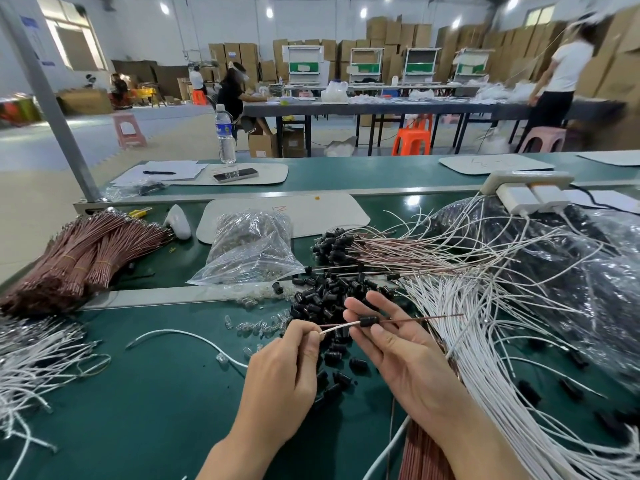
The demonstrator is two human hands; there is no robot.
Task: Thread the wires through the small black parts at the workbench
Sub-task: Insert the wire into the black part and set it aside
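No wording here can be read with certainty. The water bottle (225,133) at eleven o'clock carries a blue label whose print is too small to make out. The white mat (311,211) at twelve o'clock bears orange handwritten strokes, perhaps an "N", partly hidden by the clear plastic bag (249,247). A blue wall notice (28,24) at ten o'clock is blurred. The farther white mat (495,164) at two o'clock shows faint, illegible scribbles.
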